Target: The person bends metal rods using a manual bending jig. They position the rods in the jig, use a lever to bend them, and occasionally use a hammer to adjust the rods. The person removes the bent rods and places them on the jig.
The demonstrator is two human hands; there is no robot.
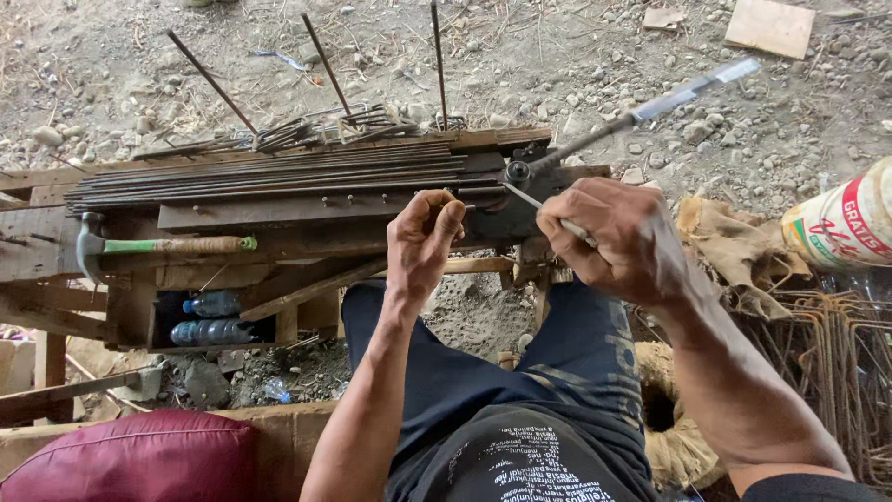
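My left hand (423, 237) is closed around a thin steel rod on the wooden bench (56, 228), just left of a dark metal bending jig (516, 177). My right hand (613, 237) grips the lower end of a thin rod that runs up to the jig. A long metal lever handle (650, 102) rises from the jig toward the upper right and looks blurred. A bundle of straight steel rods (269, 172) lies along the bench to the left of my left hand.
A claw hammer with a green and tan handle (167, 246) rests on the bench at left. Bent rod stirrups (325, 125) pile behind the bench. Plastic water bottles (214, 321) lie under it. A maroon cushion (139, 460) and stacked rebar frames (836, 372) flank my legs.
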